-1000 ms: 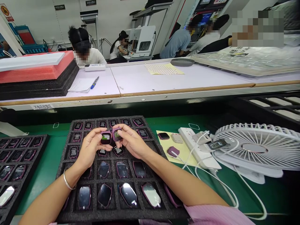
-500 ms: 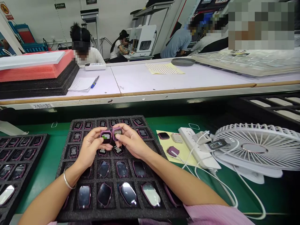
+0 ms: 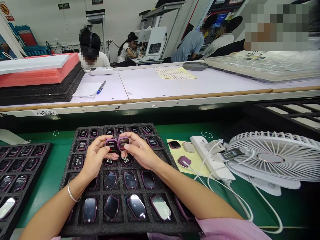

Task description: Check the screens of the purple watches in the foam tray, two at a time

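My left hand pinches a purple smartwatch body with a dark screen. My right hand pinches a second purple watch body right beside it. Both are held side by side, touching or nearly so, above the upper middle of a black foam tray. The tray's pockets hold several more purple watch bodies, screens up. A silver bangle sits on my left wrist.
A second foam tray of watches lies at the left. A yellow sheet with three watch bodies, a white power strip with cables and a white fan lie at the right. Several people work beyond the raised shelf.
The lit green and white screens on both held watches have gone dark. My hands have stayed in almost the same place over the tray.
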`<state>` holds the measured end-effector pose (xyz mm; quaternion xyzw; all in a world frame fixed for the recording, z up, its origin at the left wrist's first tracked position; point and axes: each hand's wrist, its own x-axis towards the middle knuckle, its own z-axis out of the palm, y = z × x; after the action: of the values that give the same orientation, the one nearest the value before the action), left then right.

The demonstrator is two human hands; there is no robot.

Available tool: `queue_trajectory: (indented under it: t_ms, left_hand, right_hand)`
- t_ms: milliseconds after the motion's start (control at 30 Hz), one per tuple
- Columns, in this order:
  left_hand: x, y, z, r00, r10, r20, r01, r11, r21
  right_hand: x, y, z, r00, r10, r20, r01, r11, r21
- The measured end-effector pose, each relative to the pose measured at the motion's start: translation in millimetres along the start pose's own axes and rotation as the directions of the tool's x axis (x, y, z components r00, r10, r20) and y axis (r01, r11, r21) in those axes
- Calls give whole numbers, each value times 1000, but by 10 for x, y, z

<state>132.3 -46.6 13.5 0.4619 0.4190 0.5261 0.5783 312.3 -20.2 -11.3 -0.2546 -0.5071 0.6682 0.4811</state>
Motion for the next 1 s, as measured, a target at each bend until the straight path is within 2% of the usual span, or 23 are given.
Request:
queue_trajectory:
  t_ms: [233,500,800,1000]
  left_hand:
    - [13,6,33,999,2,-40,1,997,75]
    - [6,10,15,1000,-3,-28,5,998,57]
    - [18,-12,19,999,13,-34,-10,997,75]
    - [25,38,-1,1000,21,-10,-20,999,26]
  right_hand:
    - [17,28,-2,1000,-9,-1,9,999,-31]
    - [24,33,-11,1000,-26,8,27,999,-25]
    - [26,42,-18,1000,-16,-18,15,1000,-21]
    - [45,35,-40,999,9,-50,-11,999,-38]
